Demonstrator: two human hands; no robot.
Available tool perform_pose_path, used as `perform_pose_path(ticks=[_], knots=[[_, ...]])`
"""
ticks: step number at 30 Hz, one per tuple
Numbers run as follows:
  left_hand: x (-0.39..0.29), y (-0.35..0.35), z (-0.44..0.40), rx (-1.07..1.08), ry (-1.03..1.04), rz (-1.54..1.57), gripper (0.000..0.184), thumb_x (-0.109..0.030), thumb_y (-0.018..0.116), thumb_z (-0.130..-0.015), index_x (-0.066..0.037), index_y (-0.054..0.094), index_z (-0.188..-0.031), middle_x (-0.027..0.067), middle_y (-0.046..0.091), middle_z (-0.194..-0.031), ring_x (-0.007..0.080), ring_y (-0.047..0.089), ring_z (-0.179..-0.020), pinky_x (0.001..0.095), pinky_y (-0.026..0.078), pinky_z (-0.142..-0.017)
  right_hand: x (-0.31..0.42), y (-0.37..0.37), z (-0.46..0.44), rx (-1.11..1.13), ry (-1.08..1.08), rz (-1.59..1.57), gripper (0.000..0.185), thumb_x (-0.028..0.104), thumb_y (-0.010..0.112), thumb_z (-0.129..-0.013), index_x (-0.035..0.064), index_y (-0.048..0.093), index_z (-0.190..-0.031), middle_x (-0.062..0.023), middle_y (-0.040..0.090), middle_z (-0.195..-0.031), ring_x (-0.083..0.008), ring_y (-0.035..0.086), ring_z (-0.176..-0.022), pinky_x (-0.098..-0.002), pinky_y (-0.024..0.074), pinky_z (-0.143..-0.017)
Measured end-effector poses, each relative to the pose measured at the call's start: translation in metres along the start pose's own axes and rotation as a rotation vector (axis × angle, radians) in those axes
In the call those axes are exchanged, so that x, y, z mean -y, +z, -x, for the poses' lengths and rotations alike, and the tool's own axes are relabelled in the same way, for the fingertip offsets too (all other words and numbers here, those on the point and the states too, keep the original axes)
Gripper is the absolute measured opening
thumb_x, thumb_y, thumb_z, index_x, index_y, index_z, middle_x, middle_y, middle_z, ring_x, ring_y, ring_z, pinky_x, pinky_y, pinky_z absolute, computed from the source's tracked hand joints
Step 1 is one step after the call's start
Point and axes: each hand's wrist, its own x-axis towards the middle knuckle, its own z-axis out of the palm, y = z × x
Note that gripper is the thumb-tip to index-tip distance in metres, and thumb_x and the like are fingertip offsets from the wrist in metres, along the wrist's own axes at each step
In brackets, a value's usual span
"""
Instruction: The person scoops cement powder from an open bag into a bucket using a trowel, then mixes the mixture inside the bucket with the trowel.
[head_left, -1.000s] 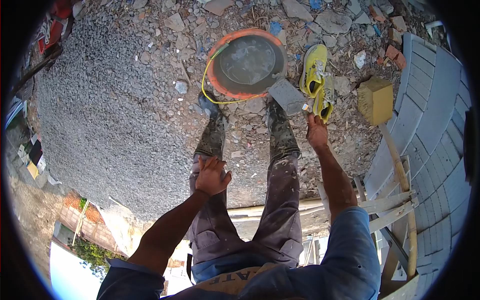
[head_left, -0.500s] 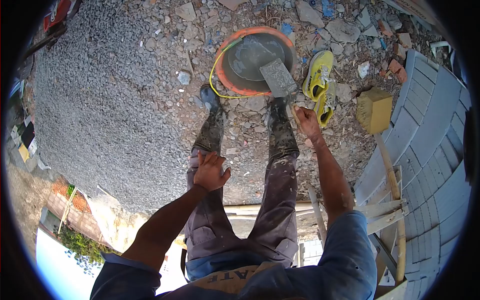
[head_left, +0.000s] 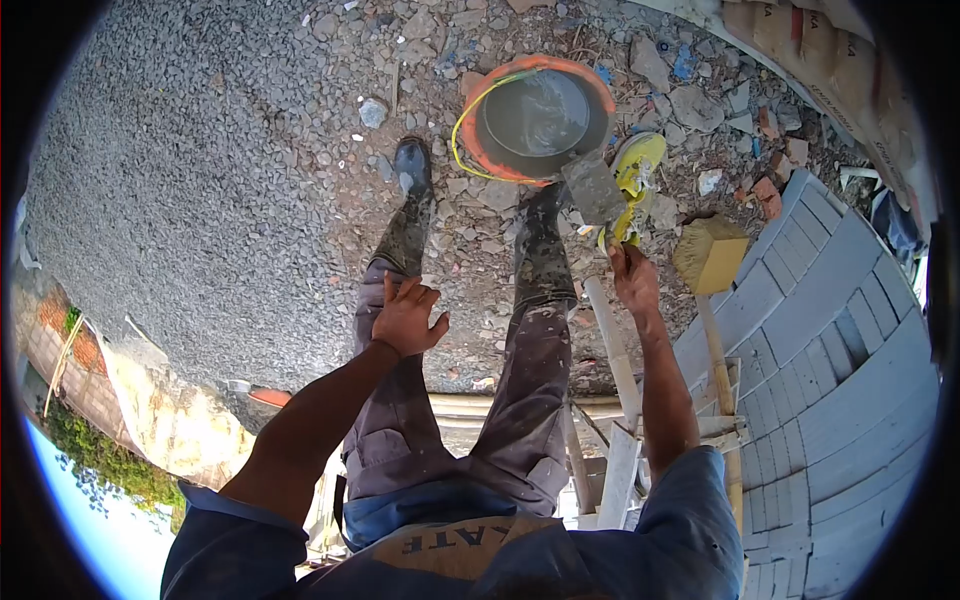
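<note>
My right hand (head_left: 636, 280) is closed round the handle of a trowel, most of the handle hidden by the fingers. The trowel's flat grey blade (head_left: 594, 190) points away from me, over the near right edge of an orange bucket (head_left: 480, 150) holding grey, watery material. A yellow cord or handle curves along the bucket's left side. Behind and beside the blade lie yellow shoes (head_left: 640, 165), partly covered by it. My left hand (head_left: 408, 318) rests on my left thigh near the knee, fingers spread, holding nothing.
Grey gravel (head_left: 220, 200) spreads over the left. Rubble and broken bricks (head_left: 768, 198) lie at the upper right. A yellow block-shaped brush (head_left: 722, 258) on a wooden pole stands near grey planks (head_left: 800, 400). Printed sacks (head_left: 840, 60) sit at the top right.
The trowel blade moved left over the bucket, then back right towards the shoes. The view has shifted, bringing the sacks in at the top right. My left hand stays on my leg.
</note>
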Motion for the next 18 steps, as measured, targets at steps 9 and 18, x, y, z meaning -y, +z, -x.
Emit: perform_pose_path(ticks=[9,18], knots=[[0.010,0.009,0.015,-0.111,-0.016,0.085,0.044,-0.039,0.070,-0.088,-0.006,0.068,-0.118,0.0131,0.065,-0.117,0.0339,0.050,-0.134,0.0733,0.019,-0.119,0.049,-0.008,-0.125,-0.031,-0.304,0.652,0.036,0.033,0.056,-0.101,-0.0010,0.067,-0.097,-0.0281,0.071,-0.083,-0.0468,0.072,-0.081,-0.0549,0.0583,-0.075],[0.019,0.017,0.025,-0.151,-0.048,0.172,0.047,-0.042,0.071,-0.087,-0.007,0.068,-0.119,0.0126,0.066,-0.118,0.0341,0.049,-0.135,0.0734,0.016,-0.120,0.142,-0.008,-0.107,0.001,0.062,0.591,0.043,0.039,0.058,-0.098,-0.0016,0.070,-0.106,-0.0293,0.072,-0.106,-0.0434,0.071,-0.104,-0.0521,0.0568,-0.091]])
